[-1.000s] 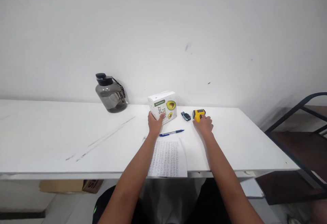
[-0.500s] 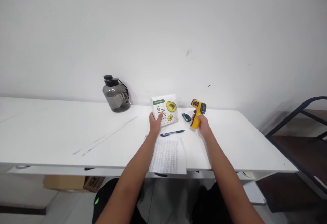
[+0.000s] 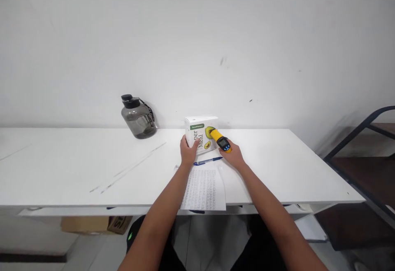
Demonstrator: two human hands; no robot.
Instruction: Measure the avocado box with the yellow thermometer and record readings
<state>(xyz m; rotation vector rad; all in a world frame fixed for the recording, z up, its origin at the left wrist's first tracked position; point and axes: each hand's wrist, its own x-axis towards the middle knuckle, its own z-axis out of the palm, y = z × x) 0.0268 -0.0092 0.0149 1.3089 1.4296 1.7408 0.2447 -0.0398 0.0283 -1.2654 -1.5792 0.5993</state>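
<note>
1. Head view: paper (image 3: pixel 203 188) lies nearest, its length running back from the front edge of the desk (image 3: pixel 77 164).
2. Just beyond it, the pen (image 3: pixel 208 161) lies crosswise, its long axis nearly left to right.
3. Right hand (image 3: pixel 232 155) is wrapped around the thermometer (image 3: pixel 222 141), whose barrel extends forward and left of it.
4. That barrel's long axis slants toward the box (image 3: pixel 205 138), nose aimed at its printed front, screen facing back; whether they touch, I cannot tell.
5. Left hand (image 3: pixel 188 154), nearer the box, grips its left side, thumb across the front.
6. Box stands upright, ahead and right of that hand; base contact is unclear.
7. Bottle (image 3: pixel 139 122) stands far back, well apart leftward.
</note>
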